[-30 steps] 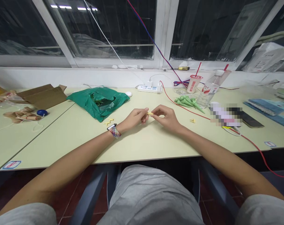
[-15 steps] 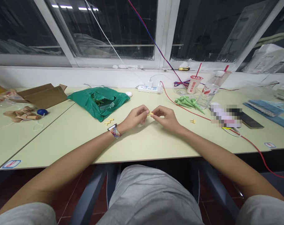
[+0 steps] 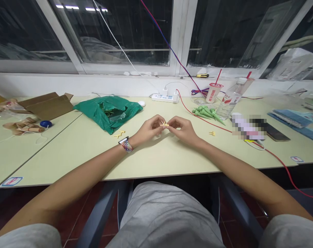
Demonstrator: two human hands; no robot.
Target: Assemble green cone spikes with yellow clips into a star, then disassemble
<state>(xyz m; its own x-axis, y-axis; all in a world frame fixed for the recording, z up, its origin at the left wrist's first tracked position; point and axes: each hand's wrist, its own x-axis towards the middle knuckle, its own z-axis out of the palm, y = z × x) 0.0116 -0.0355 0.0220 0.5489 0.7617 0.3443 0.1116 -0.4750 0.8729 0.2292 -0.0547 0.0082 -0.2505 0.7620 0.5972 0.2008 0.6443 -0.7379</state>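
Pinched between the fingertips of both hands is a small yellow plastic piece with thin prongs. My left hand, a beaded band on its wrist, grips the piece from the left. From the right, my right hand has thumb and forefinger closed on it. Both hands are just above the table, and the fingers partly cover the piece. Similar yellow pieces lie left of my left wrist. Another small yellow piece is on the table to the right of my right hand.
A green plastic bag lies behind my left hand. Green cone-shaped spikes, a plastic bottle and a paper cup are at the back right. A red cable crosses the right side. Wooden pieces lie far left.
The yellow piece has been turned between my fingertips, and more of its prongs show now. Both hands stay in nearly the same place.
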